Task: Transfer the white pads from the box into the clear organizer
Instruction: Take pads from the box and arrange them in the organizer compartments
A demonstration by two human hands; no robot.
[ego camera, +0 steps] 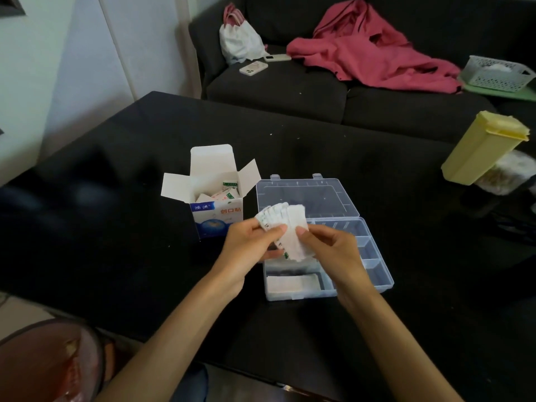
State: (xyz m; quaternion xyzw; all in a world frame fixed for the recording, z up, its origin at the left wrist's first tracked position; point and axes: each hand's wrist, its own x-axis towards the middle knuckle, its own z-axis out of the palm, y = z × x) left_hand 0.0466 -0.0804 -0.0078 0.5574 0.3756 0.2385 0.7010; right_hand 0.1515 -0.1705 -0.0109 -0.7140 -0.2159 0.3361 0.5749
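An open white and blue cardboard box (216,198) stands on the black table (116,198), with several white pads still inside. To its right lies the clear organizer (374,250), lid folded back, with a few white pads (293,283) in its near left compartment. Both hands hold a fanned stack of white pads (285,227) above the organizer's left side. My left hand (249,245) grips the stack from the left. My right hand (327,248) pinches the front pad with thumb and fingers.
A yellow lidded container (483,146) leans at the table's right edge. Behind the table is a dark sofa (290,91) with a pink jacket (371,50), a white bag (239,39), two phones and a white basket (496,73). A brown stool (49,361) sits near left.
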